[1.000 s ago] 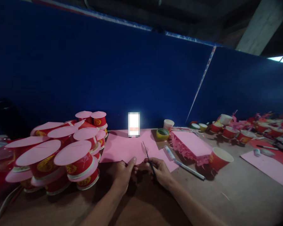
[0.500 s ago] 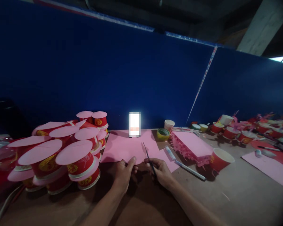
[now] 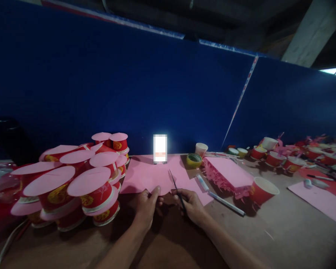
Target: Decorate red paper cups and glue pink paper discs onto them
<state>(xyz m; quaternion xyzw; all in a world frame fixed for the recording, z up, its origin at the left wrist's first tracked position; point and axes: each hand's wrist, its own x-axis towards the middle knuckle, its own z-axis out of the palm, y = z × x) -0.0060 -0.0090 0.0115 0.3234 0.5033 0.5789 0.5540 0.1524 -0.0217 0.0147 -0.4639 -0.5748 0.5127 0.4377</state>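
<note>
My left hand (image 3: 146, 208) pinches a piece of pink paper (image 3: 165, 186), with the thumb on top and the fingers curled beneath. The paper's near edge looks rounded, but its outline blends into the pink sheet (image 3: 137, 173) behind it. In my right hand (image 3: 194, 206) is a pair of dark scissors (image 3: 173, 178), pointing up and away to the left. Their blades lie close to the right side of the held paper; whether they touch it I cannot tell. The palm and fingers partly hide the scissor handles.
Stacked red cups with pink discs (image 3: 91, 182) crowd the left. A lit phone (image 3: 160, 149) stands at the back. To the right are green tape (image 3: 194, 160), a marker (image 3: 226, 203), a fringed pink stack (image 3: 229, 171) and a red cup (image 3: 264, 191). A blue wall (image 3: 145, 82) rises behind.
</note>
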